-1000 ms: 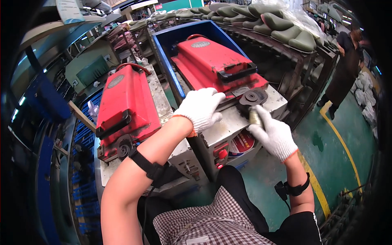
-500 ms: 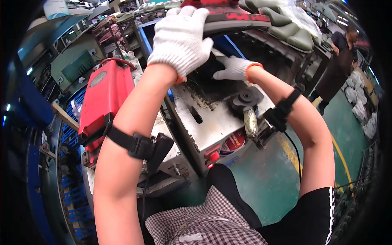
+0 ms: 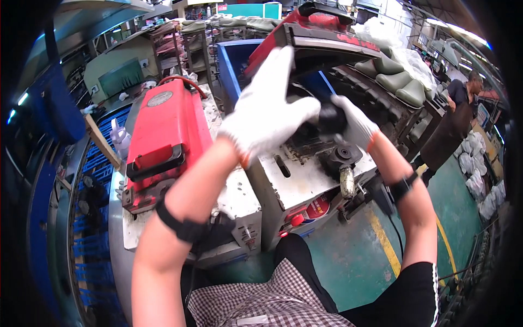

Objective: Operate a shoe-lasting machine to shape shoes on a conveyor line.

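Observation:
My left hand [image 3: 269,111], in a white knit glove with an orange cuff, is raised over the machine. It is slightly blurred, with fingers stretched out and thumb apart. Close to that thumb is a glossy black rounded piece [image 3: 331,118], which my right hand [image 3: 357,124] grips in a matching glove. What kind of piece it is I cannot make out. Beyond both hands the machine's red lid [image 3: 333,39] stands raised over a dark inside. A round dark fitting with a worn handle [image 3: 346,182] sits on the white machine top [image 3: 297,185], below my right hand.
A second machine with a lowered red cover [image 3: 169,122] stands to the left, beside a pale bottle [image 3: 120,136]. Green-grey moulded pads [image 3: 403,84] are stacked at the back right. A person in a dark apron [image 3: 449,125] stands at right, near white bags [image 3: 471,163].
My left hand has left the red lid and come down toward me. The lid stands higher in view. My right hand has drawn out the black piece from the dark inside.

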Demonstrator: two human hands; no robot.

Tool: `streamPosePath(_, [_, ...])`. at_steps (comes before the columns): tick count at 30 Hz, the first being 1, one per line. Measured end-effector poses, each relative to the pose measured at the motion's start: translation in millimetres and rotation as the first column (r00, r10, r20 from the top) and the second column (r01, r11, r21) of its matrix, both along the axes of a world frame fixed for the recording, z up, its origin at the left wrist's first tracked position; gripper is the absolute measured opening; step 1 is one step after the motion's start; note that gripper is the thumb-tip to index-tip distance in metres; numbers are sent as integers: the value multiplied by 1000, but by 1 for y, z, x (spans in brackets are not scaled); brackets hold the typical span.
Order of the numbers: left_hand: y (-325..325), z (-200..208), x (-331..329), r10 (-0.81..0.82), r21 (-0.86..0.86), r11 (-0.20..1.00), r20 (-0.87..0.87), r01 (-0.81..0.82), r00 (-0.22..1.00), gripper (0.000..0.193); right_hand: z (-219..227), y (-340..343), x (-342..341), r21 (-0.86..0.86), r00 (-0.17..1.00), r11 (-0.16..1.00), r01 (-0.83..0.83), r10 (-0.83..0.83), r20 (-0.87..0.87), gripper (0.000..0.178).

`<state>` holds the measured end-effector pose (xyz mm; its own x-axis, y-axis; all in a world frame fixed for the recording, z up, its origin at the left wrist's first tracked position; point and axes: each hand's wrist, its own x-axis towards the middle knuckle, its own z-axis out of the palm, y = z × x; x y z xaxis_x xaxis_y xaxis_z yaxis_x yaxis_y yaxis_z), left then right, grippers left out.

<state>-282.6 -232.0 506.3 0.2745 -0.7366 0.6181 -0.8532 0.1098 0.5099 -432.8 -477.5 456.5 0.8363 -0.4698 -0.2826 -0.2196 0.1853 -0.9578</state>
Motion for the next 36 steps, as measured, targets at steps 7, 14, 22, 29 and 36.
streamPosePath(7, [142,-83,-67,-326,-284,944,-885,169,333,111,-37,179,-36,192,938,980,45,-108,330,64])
streamPosePath(14, [261,-98,-69,-333,-333,861,-940,-383,69,65,-56,319,15,-335,746,866,-370,492,448,113])
streamPosePath(22, [435,-169,10,-371,-267,608,-928,-748,29,35,-84,339,63,-793,806,598,120,408,429,43])
streamPosePath(29, [527,-243,177,451,159,3,-882,-987,-141,81,-122,311,79,-930,882,250,268,325,342,30])
streamPosePath(36, [613,-300,306,912,442,-79,-330,-893,-244,96,-141,309,72,-880,913,373,293,163,373,27])
